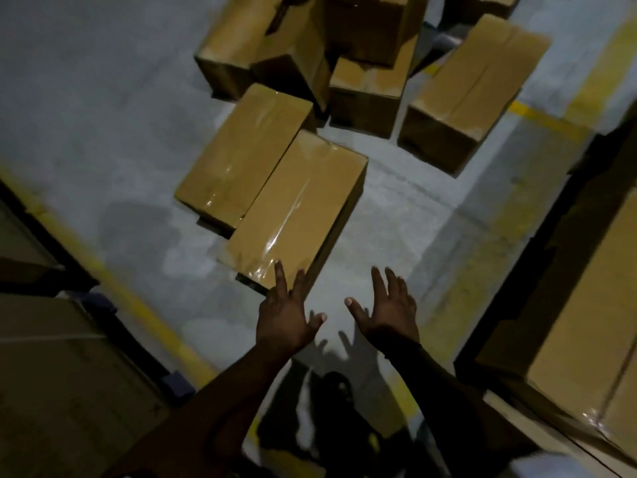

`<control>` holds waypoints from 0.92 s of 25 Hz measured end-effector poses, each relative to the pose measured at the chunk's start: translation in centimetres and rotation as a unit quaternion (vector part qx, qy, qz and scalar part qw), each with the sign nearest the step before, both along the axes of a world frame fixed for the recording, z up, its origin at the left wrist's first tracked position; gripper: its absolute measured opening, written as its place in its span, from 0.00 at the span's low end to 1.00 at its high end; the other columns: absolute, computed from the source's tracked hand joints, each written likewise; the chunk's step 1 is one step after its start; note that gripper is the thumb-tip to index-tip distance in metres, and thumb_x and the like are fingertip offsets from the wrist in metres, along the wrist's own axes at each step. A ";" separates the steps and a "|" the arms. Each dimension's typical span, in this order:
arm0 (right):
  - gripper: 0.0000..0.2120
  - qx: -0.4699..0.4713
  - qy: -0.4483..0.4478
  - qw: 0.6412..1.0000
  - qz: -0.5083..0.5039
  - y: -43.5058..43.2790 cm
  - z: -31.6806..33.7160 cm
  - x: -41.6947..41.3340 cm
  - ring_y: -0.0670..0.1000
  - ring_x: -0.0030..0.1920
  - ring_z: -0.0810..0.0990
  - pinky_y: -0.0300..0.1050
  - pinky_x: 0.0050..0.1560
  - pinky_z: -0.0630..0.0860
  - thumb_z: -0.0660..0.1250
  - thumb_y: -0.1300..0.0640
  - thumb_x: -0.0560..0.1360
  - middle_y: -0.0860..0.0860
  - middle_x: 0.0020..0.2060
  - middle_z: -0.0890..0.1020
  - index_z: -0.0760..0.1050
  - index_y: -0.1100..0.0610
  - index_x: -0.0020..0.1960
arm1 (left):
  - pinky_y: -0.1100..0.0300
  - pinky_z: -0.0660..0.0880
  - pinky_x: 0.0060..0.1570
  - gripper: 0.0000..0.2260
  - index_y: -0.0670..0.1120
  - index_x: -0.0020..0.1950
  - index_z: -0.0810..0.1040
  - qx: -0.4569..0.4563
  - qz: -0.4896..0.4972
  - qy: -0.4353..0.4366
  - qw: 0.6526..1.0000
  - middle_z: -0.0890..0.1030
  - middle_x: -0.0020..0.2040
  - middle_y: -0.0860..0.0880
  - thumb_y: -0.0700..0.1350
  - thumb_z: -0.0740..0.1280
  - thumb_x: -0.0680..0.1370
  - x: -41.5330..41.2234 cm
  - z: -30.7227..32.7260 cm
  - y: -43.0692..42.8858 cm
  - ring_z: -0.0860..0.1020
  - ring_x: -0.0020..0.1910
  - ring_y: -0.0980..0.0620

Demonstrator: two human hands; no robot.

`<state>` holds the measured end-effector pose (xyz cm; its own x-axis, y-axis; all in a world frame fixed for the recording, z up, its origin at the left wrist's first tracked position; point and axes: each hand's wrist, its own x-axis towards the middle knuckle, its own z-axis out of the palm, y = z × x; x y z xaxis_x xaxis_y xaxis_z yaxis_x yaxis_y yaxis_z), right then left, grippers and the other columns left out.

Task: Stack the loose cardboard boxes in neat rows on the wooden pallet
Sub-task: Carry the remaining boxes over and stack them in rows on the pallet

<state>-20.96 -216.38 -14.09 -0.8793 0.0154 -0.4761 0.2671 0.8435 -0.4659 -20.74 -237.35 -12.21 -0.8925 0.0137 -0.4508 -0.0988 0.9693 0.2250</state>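
— So where does the nearest one lie?
— A long brown cardboard box sealed with clear tape [296,215] lies flat on the grey concrete floor [103,115] in the middle of the view, with one short end toward the person.
— And the hands?
— Both reach forward with fingers spread, gripping nothing. The left hand [284,319] has its fingertips over the box's near corner; I cannot tell whether they touch it. The right hand [389,312] is to the right of the box, apart from it, above bare floor.
— What's around it?
— A second taped brown box [241,153] lies against its far left side. Farther off sits a loose heap of brown cardboard boxes [310,39], and at the far right one more long brown box [472,91] lies alone. A yellow painted line [113,281] crosses the floor on the left. Stacked brown cartons [579,322] stand at the right edge, and dim stacked cartons [51,374] at the near left.
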 end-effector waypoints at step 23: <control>0.48 0.100 -0.110 0.972 0.184 -10.1 -19.0 -20.6 0.69 0.79 0.43 0.76 0.73 0.55 0.60 0.31 0.78 0.54 0.81 0.37 0.26 0.44 0.77 | 0.33 0.60 0.72 0.45 0.49 0.82 0.48 -0.050 0.049 -0.070 0.995 0.44 0.82 0.38 0.58 0.72 0.75 -24.6 -18.3 -9.7 0.51 0.78 0.28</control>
